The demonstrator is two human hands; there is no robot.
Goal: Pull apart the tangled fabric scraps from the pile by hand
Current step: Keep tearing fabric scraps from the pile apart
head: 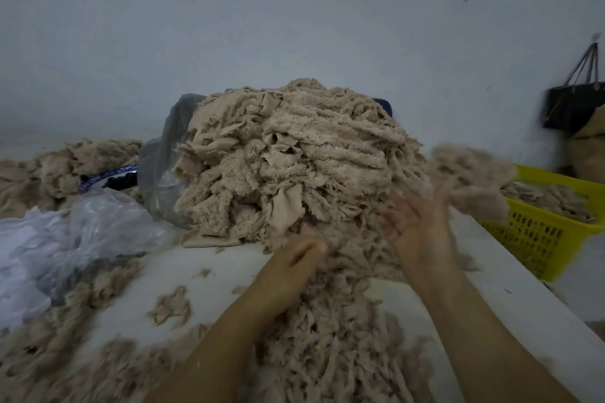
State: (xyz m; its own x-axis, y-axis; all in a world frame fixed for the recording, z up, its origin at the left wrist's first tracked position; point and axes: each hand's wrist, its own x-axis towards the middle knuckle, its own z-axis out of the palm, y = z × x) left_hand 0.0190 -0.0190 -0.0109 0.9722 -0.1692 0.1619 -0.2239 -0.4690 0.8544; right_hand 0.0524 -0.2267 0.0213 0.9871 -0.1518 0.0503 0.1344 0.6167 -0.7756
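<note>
Left hand (294,258) fingers grasping pile (294,157); right hand (417,226) blurred, fingers seemingly released, scrap clump (471,180) just beside.

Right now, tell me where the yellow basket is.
In the head view the yellow basket sits at the far right, beside the table edge, right of the big scrap pile and below the dark hanging bag.
</note>
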